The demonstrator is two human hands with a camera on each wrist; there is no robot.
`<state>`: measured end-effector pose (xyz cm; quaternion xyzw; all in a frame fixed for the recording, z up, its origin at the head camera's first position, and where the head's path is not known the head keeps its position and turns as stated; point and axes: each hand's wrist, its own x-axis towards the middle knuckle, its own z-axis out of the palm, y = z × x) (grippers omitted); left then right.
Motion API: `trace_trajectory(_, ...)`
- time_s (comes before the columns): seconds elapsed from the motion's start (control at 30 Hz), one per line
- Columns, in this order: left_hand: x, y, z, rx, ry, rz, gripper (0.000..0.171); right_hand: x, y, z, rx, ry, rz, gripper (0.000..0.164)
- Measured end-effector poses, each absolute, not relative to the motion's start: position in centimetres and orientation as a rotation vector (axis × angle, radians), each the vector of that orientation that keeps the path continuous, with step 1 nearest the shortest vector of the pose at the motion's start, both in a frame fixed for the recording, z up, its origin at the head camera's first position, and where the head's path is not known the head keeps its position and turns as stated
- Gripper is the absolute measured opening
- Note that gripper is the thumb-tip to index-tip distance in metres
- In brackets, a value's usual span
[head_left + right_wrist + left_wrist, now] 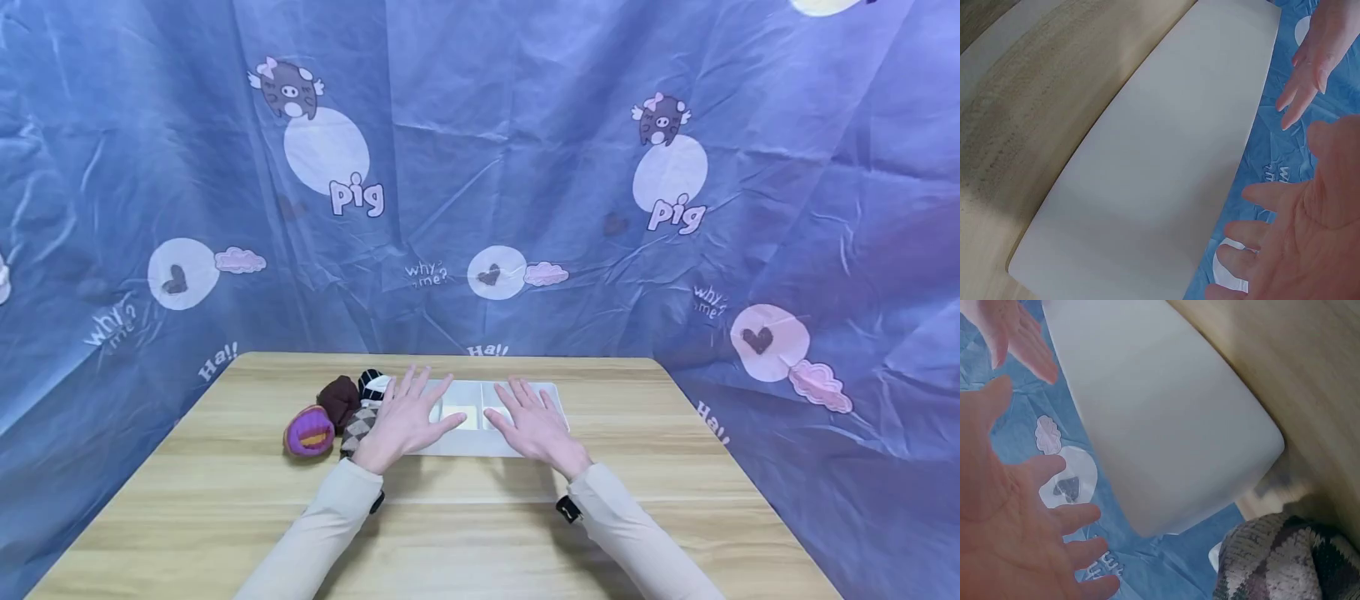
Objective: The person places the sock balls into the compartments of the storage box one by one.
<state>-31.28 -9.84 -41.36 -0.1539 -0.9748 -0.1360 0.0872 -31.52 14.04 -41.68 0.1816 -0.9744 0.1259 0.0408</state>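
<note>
Creased blue cloth (495, 192), printed with cartoon pigs, hangs behind a wood-grained table (465, 542). Fingers straight and spread apart, the left hand (405, 423) and right hand (538, 427) hover over a smooth white compartmented tray (465, 447). To its left sit soft, rounded bundles: a checked knit one (358, 427), a dark brown one (340, 400), a black striped one (370, 383), a purple-and-orange one (309, 432).

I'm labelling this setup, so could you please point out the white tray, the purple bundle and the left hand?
White tray (474, 444): head view, front wall.
Purple bundle (309, 430): head view, its middle.
Left hand (406, 422): head view, back of the hand.
</note>
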Motion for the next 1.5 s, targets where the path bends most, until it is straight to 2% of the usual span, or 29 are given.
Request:
trace_trajectory(0.17, -31.5, -9.8, -41.3, -0.463, -2.908, -0.375, 0.077, -31.6, 14.1, -41.6, 0.552, -2.963, 0.381, 0.068)
trace_trajectory(0.33, -31.8, -9.9, -41.3, -0.449, -2.850, -0.382, 0.078, -31.8, 14.4, -41.8, 0.591, -2.802, 0.425, 0.058)
trace_trajectory(0.5, -31.9, -10.0, -41.2, -0.409, -2.793, -0.411, 0.080, -32.0, 14.8, -42.0, 0.627, -2.672, 0.586, 0.047)
trace_trajectory(0.7, -31.7, -10.4, -41.1, -0.400, -2.763, -0.549, 0.075, -31.9, 15.4, -42.4, 0.611, -2.642, 0.895, 0.043)
trace_trajectory(0.93, -31.7, -11.9, -41.0, -0.400, -2.729, -0.839, 0.065, -32.1, 16.5, -42.1, 0.544, -2.650, 1.147, 0.050)
trace_trajectory(1.3, -31.8, -15.3, -41.0, -0.419, -2.685, -1.110, 0.068, -32.6, 19.7, -43.0, 0.447, -2.689, 1.134, 0.063)
trace_trajectory(1.5, -31.7, -17.4, -41.3, -0.408, -2.663, -1.185, 0.060, -32.6, 21.1, -44.0, 0.467, -2.706, 1.245, 0.071)
